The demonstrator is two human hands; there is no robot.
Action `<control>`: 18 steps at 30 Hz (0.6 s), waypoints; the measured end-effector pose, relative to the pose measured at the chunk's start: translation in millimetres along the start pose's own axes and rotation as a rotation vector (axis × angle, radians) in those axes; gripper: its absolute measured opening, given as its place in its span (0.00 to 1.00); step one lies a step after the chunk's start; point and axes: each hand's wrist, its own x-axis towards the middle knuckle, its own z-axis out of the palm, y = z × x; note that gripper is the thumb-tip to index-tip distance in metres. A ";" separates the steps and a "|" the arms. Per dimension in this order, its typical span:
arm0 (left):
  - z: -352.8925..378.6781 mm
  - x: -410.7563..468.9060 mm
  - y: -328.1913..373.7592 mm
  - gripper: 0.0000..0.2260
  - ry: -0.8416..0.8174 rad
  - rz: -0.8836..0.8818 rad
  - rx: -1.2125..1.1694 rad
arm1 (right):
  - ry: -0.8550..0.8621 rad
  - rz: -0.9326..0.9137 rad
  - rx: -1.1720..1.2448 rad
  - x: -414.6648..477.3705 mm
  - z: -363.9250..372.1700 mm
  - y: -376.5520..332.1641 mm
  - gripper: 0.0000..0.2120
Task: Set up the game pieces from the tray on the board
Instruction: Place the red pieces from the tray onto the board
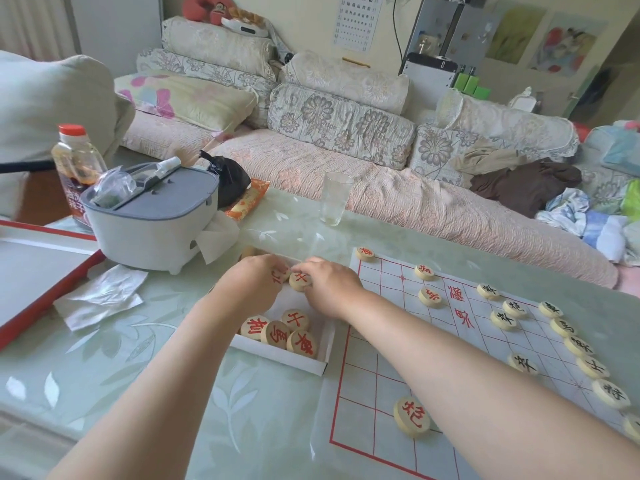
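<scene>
A shallow white tray (277, 355) lies left of the paper board (381, 375) with red grid lines. Several round wooden pieces with red characters (277, 332) lie in the tray's near end. Both hands reach into its far end. My left hand (252, 285) is curled over a piece (282, 273) that it mostly hides. My right hand (329, 285) pinches a red-marked piece (299, 281) between thumb and fingers. On the board stand red pieces (412, 415) at the left and near side, and black-marked pieces (588, 365) in a row along the right.
A grey-lidded white container (152, 216) with tissue stands behind the tray, a sauce bottle (74, 161) behind it. An empty glass (334, 199) stands at the table's far edge. Crumpled tissue (100, 296) and a red-edged tray (34, 271) lie left. A sofa runs behind.
</scene>
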 end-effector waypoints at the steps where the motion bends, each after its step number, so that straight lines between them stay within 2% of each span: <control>1: -0.1 -0.1 0.7 0.17 -0.016 0.000 0.003 | -0.013 -0.007 -0.032 1.2 1.7 -1.2 0.29; 4: -1.2 0.2 2.6 0.15 -0.106 -0.022 -0.062 | -0.051 -0.010 -0.106 3.8 7.7 -1.6 0.31; 6: -0.5 0.7 1.5 0.14 -0.142 -0.028 -0.092 | -0.061 0.010 -0.136 5.1 10.5 -1.1 0.27; 12: 4.2 2.0 3.2 0.14 -0.152 0.001 -0.048 | -0.079 -0.005 -0.157 0.7 9.9 6.4 0.22; 15: 4.9 -0.3 8.0 0.15 -0.145 0.020 -0.025 | 0.017 -0.043 -0.053 -4.7 4.3 17.8 0.20; 18: 4.1 -1.6 15.3 0.15 -0.098 0.030 -0.059 | 0.190 0.036 0.080 -8.3 -10.7 35.5 0.22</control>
